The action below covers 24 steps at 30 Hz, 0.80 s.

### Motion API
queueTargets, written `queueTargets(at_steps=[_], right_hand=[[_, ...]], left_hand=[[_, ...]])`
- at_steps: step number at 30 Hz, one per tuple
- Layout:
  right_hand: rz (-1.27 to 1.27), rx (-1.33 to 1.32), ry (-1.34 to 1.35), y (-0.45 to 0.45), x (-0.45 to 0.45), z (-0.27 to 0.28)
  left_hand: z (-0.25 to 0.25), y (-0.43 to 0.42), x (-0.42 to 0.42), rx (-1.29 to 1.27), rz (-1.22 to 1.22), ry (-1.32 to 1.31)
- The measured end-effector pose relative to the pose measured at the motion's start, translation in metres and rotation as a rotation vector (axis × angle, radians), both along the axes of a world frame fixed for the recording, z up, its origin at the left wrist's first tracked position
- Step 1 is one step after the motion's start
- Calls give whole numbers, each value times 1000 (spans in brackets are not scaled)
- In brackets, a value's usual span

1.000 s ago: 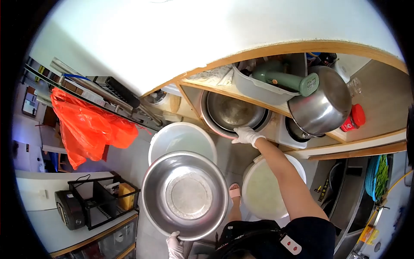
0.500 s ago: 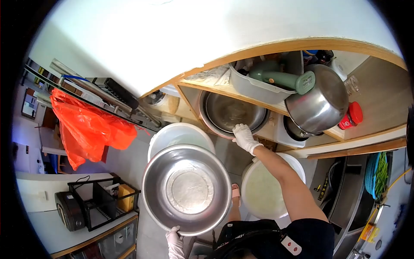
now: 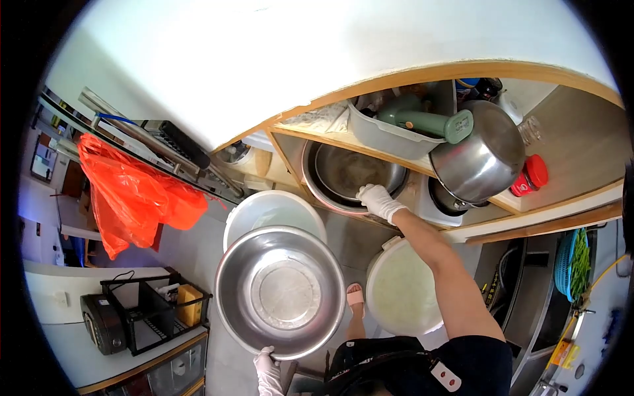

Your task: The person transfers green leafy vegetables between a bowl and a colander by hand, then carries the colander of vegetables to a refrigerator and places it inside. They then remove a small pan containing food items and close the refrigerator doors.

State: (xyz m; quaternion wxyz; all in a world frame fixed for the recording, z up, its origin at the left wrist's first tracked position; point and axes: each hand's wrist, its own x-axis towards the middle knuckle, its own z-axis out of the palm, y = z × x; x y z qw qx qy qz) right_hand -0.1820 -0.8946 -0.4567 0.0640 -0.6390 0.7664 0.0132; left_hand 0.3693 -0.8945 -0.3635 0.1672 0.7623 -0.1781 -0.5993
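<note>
Large basin: the large metal basin (image 3: 281, 294) is in front of the person, its far edge overlapping the left white bucket (image 3: 276, 210) in view.
Left hand: the gloved left hand (image 3: 267, 364) grasps the basin's near rim.
Right hand: the gloved right hand (image 3: 378, 201) reaches to the near rim of the nested bowl (image 3: 356, 170), fingers bent; whether they clasp it cannot be told.
Nested bowl: it sits inside a wider bowl (image 3: 309, 178) in the lower shelf compartment.
In the way: the wooden shelf board (image 3: 360, 146) crosses over the bowls' far side; the metal pot (image 3: 477, 153) leans beside the grey tub (image 3: 389, 137), which holds a green appliance (image 3: 432, 124).
Right side: the right white bucket (image 3: 401, 287) is partly under the forearm; a red-lidded jar (image 3: 530, 175) is beyond the pot.
Facing: the basin's open side faces the camera, slightly tilted; the nested bowl's mouth also faces outward.
Long axis: both are round, with none to single out.
</note>
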Motion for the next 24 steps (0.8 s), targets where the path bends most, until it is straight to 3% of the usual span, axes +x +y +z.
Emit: queueTargets(at_steps=[7, 13, 18, 24], right_hand=[[63, -4, -88, 47, 37, 73], [145, -86, -186, 150, 114, 135], [48, 28, -341, 252, 176, 182], [-181, 138, -444, 354, 229, 199]], left_hand=[[-2, -12, 14, -75, -6, 32], [-1, -29, 3, -140, -34, -3], [14, -39, -45, -148, -175, 44], [15, -49, -116, -24, -350, 190]])
